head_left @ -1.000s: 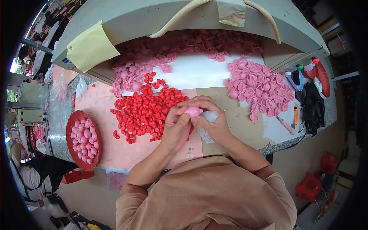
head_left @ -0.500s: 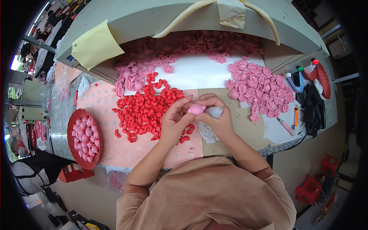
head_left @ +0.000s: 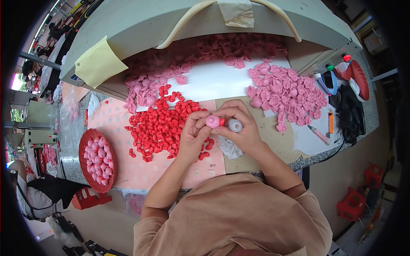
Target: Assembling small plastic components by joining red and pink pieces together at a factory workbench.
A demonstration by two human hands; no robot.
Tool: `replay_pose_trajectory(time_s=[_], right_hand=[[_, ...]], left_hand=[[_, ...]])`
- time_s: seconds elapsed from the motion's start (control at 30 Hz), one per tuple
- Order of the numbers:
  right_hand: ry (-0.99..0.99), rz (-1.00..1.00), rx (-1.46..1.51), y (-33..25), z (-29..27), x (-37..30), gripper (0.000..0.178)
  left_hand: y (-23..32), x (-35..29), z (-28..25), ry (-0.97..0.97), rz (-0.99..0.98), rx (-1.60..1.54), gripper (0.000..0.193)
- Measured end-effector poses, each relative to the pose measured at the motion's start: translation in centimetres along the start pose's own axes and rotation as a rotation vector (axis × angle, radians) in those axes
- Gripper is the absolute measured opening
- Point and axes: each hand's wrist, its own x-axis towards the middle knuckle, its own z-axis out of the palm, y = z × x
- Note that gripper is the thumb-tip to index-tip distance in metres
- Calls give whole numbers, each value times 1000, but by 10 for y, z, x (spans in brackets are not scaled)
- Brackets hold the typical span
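My left hand (head_left: 193,133) pinches a small round pink piece (head_left: 212,121) between thumb and fingers. A small red piece (head_left: 221,122) sits against the right side of the pink piece, next to my right fingertips. My right hand (head_left: 247,133) is closed around a small translucent bottle (head_left: 235,125), its round end turned up; those fingers also reach over to the pink and red pieces. Just left of my left hand spreads a heap of glossy red pieces (head_left: 164,126). Below the bottle lies a crumpled white cloth (head_left: 230,149).
Pink ruffled pieces (head_left: 292,94) are heaped at the right, more under the grey cabinet (head_left: 179,25). A red bowl (head_left: 112,164) of pink-and-red pieces stands at the left. A tube (head_left: 318,134), an orange cutter (head_left: 330,121) and a black bag (head_left: 350,115) lie far right.
A red piece now shows beside the pink piece, where none was visible before. The bottle has tipped so its round end faces up. The whole view has shifted slightly.
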Motion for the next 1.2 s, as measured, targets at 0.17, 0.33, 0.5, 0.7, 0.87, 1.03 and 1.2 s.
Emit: replay_pose_trajectory(time_s=[0.17,0.33,0.5,0.7,0.87,1.03,1.2], right_hand=[[13,-23,-4,-1,2,1,33],[14,-42,-19,1,5,-2,32],[29,-85,-42,2,6,-3,32],[40,-60,4,8,8,-4,33],[28,-115,-18,3,9,-3,38],[25,-118,-93,3,9,-5,41],[36,-111,-93,4,10,-6,41]], left_hand=[[-4,-1,-1,-2,6,13,28],[-8,-1,-1,-1,73,37,27],[-5,-3,1,-17,66,19,28],[-2,-2,3,-9,75,24,29],[0,0,3,-60,-39,-97,32],[3,2,12,59,-76,-224,38],[2,5,5,-44,-121,-266,37]])
